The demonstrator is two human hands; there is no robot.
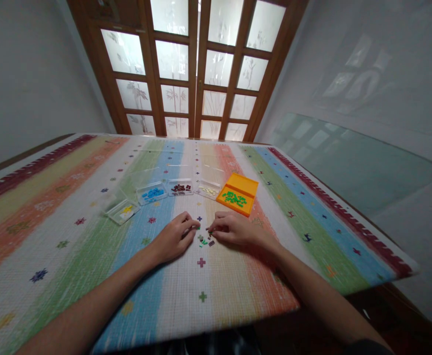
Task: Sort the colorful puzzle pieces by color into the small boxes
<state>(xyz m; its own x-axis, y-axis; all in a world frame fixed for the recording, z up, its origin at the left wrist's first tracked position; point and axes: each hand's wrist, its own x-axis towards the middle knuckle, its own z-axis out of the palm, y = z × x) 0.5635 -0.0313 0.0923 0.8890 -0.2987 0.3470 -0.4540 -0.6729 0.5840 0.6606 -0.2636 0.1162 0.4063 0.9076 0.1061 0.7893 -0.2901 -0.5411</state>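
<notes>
My left hand [177, 237] is closed in a pinch on a small green brick [198, 228] at its fingertips, just above the tablecloth. Opposite it, my right hand [231, 228] has thumb and fingers pressed together, with a small brown brick [207, 229] at their tips. A narrow gap parts the two hands. Between and just below them lie several loose green bricks [203, 242] and a dark brown brick [211, 243]. The fingers partly cover the pieces they hold.
Beyond my hands stand clear boxes of blue bricks [153, 193], brown bricks [181, 188] and cream bricks [208, 190]. An orange case [246, 183] holds green bricks. At left, another clear box [117, 215] holds yellow and white pieces. A striped tablecloth [134, 276] covers the table.
</notes>
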